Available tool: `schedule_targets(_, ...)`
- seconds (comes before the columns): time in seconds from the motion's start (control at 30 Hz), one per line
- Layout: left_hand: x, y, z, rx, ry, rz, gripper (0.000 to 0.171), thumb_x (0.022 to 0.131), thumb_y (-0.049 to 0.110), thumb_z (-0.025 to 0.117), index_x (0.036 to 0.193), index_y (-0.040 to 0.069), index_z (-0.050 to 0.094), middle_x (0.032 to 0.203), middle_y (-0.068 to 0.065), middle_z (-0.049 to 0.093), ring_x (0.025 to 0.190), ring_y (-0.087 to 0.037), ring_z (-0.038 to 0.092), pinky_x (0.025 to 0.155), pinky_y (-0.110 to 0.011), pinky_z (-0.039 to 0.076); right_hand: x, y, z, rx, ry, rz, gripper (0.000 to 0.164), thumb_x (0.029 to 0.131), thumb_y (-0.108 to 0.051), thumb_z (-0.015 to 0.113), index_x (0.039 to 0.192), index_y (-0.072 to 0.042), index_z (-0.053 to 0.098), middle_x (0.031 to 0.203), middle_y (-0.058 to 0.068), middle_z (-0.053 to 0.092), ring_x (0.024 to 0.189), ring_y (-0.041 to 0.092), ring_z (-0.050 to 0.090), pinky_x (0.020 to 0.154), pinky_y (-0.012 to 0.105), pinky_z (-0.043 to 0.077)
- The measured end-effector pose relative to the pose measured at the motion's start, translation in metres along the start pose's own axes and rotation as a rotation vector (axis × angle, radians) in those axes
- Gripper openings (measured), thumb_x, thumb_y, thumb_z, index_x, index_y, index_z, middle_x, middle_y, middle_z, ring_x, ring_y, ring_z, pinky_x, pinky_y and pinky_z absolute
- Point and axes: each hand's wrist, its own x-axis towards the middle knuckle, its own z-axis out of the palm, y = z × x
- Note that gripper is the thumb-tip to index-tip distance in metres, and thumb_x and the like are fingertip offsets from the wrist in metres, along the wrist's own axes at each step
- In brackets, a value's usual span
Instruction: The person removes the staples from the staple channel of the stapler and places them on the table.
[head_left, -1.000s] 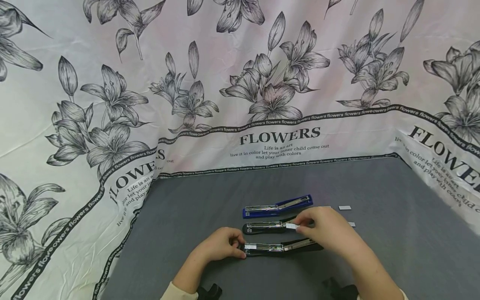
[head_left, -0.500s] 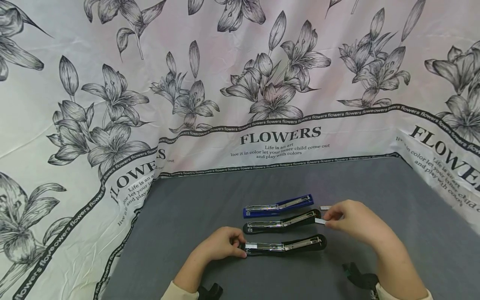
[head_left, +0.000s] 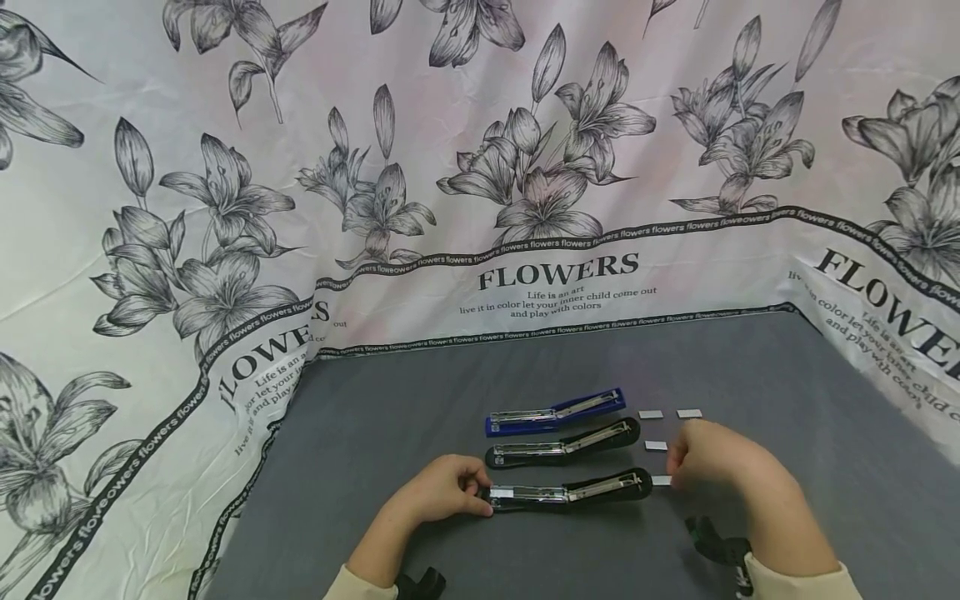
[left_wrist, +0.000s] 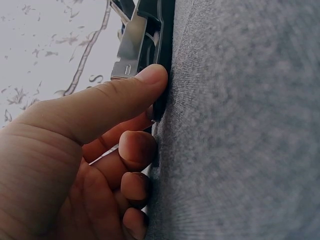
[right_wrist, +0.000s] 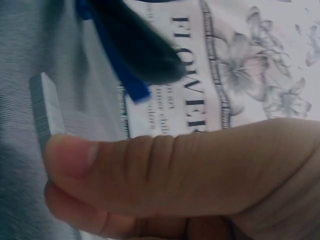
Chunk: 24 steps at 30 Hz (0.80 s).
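My left hand [head_left: 448,492] pinches the left end of the nearest black stapler [head_left: 577,497], which lies with its top swung back and its magazine exposed. A short pale strip of staples [head_left: 501,492] sits at the left end of that magazine. In the left wrist view, the thumb presses the stapler's [left_wrist: 134,47] end and other fingers are curled below. At the stapler's right end, my right hand [head_left: 723,458] holds another strip of staples [head_left: 662,481]. The right wrist view shows this strip [right_wrist: 47,107] between thumb and finger, its ridged side visible.
Behind lie another opened black stapler [head_left: 562,444] and an opened blue stapler [head_left: 555,413]. More staple strips rest to their right: one [head_left: 656,446] beside the black stapler, two by the blue, including a farther one [head_left: 688,413]. A flower-printed cloth [head_left: 555,292] borders the grey table [head_left: 397,400].
My right hand has moved from over the middle stapler to the right, then nearer to me. A strip now lies beside the middle stapler, close to where the hand held one. The left hand stays put.
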Motion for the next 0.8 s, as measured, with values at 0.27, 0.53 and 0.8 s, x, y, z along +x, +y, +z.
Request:
schedule_targets(0.27, 0.002, -0.001, 0.001, 0.013, -0.003, 0.008, 0.024, 0.078, 0.015, 0.091, 0.094, 0.017, 0.074, 0.064, 0.008, 0.053, 0.055, -0.005, 0.044, 0.058, -0.023, 0.038, 0.009, 0.002, 0.014, -0.060, -0.046, 0.093, 0.020, 0.064, 0.007, 0.073, 0.067, -0.010, 0.066, 0.065, -0.001, 0.058, 0.062, 0.017, 0.051, 0.056, 0.032, 0.040)
schedule_targets(0.53, 0.002, 0.000, -0.001, 0.008, -0.007, -0.002, 0.023, 0.078, 0.014, 0.090, 0.095, 0.017, 0.074, 0.064, 0.008, 0.053, 0.055, -0.005, 0.044, 0.059, -0.023, 0.039, 0.009, 0.003, 0.018, -0.024, -0.053, 0.131, 0.018, 0.069, 0.008, 0.070, 0.068, -0.009, 0.064, 0.061, 0.002, 0.061, 0.054, 0.018, 0.056, 0.050, 0.030, 0.043)
schedule_targets(0.8, 0.000, 0.001, 0.000, -0.003, -0.001, 0.003, 0.023, 0.078, 0.014, 0.091, 0.093, 0.016, 0.073, 0.064, 0.007, 0.053, 0.055, -0.005, 0.044, 0.059, -0.023, 0.038, 0.011, 0.000, 0.018, -0.041, -0.078, 0.154, 0.020, 0.075, 0.005, 0.076, 0.071, -0.008, 0.062, 0.063, 0.003, 0.062, 0.053, 0.020, 0.061, 0.052, 0.034, 0.049)
